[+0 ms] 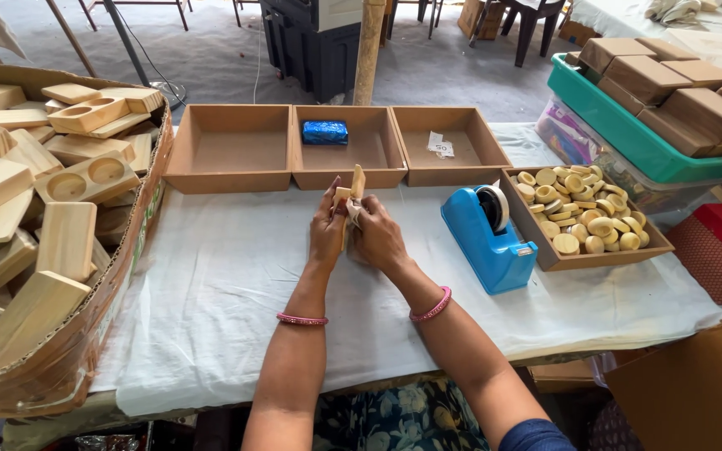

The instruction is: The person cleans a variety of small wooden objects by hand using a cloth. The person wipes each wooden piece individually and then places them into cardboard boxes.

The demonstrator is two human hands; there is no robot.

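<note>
A: What are the hands doing?
B: Left hand (327, 230) and right hand (376, 238) are both closed round a small wooden piece (356, 190), upright above the table (236, 276). Blue tape dispenser (490, 238) is just right, brown trays (348, 146) behind.

A craft packing workshop: carton of wooden blocks (35, 209), tape dispenser (490, 238), sorting trays (231, 150).

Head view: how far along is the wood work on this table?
Done: nothing clearly finished shows; the three brown trays hold only a blue packet and a paper slip. In hand: left hand and right hand hold one small wooden piece upright. Left: the carton of wooden blocks and the tray of wooden discs look full.
</note>
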